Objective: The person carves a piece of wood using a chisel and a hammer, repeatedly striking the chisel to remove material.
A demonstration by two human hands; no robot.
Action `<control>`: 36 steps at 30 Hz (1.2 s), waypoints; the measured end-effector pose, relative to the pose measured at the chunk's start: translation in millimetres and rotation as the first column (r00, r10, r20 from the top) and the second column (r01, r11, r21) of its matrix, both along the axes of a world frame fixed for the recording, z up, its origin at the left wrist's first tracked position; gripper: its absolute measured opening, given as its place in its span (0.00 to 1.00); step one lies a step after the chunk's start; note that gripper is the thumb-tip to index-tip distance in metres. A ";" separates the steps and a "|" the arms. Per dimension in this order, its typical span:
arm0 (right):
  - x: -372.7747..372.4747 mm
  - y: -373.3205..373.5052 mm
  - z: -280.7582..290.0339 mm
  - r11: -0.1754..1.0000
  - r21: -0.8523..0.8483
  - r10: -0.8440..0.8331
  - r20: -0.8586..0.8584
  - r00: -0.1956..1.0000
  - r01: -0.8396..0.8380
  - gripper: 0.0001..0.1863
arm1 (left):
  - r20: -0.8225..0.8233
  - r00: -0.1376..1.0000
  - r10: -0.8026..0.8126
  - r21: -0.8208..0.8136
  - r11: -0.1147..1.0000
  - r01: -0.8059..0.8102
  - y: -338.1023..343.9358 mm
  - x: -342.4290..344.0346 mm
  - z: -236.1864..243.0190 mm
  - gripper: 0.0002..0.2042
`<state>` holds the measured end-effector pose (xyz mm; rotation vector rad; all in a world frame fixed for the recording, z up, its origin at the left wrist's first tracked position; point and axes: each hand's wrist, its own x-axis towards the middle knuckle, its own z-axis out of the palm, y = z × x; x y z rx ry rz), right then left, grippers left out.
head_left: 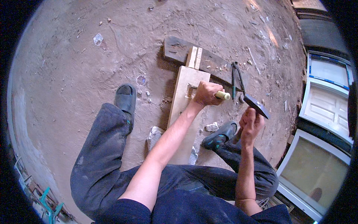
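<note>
I see no packages, labels, signs or screens anywhere around me.

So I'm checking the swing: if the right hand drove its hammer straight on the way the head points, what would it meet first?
Most likely the pale butt of the chisel handle gripped by the left hand over the wooden board. The right hand holds the hammer just right of it, though depth is unclear.
</note>
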<state>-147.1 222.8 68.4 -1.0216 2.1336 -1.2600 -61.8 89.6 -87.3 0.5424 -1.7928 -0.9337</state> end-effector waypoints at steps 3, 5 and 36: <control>16.5 2.7 -0.8 0.921 -0.268 -0.230 0.205 0.951 0.281 0.17 | -0.005 1.000 -0.005 -0.013 1.000 0.005 0.4 1.4 2.0 0.10; 7.0 5.5 -19.4 0.976 -0.155 -0.164 -0.057 0.985 0.153 0.18 | -0.015 1.000 -0.005 -0.012 1.000 0.005 0.4 0.0 3.0 0.09; 31.4 -18.0 18.4 0.931 -0.344 -0.173 -0.114 0.978 0.125 0.16 | -0.064 0.996 0.060 0.060 0.997 -0.056 -8.2 1.9 1.2 0.15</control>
